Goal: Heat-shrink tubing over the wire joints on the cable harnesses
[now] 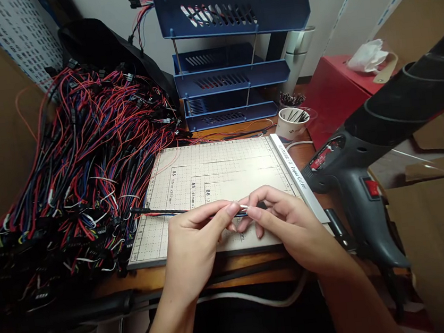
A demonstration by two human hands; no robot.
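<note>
- Hands at lower centre of frame, both over the paper cutter board (207,179) on the bench (242,129).
- Left hand (193,244): fingers closed in a pinch on a thin wire lead (163,212), black and red, which runs left across the board toward the wire heap.
- Right hand (288,223): fingers closed on the same lead's end, where a small whitish tip (243,206) shows between the two hands.
- Risk, as judged: the lead's far end lies near the tangled wire bundle (73,167) at left; a pull could snag it and drag neighbours along. The tip is small and could slip from the pinch.
- Room: heat gun (352,183) stands just right of the board's edge, crowding the right wrist. Paper cup (291,123) and blue trays (231,74) sit behind, well apart. Open board surface lies ahead of the hands.
</note>
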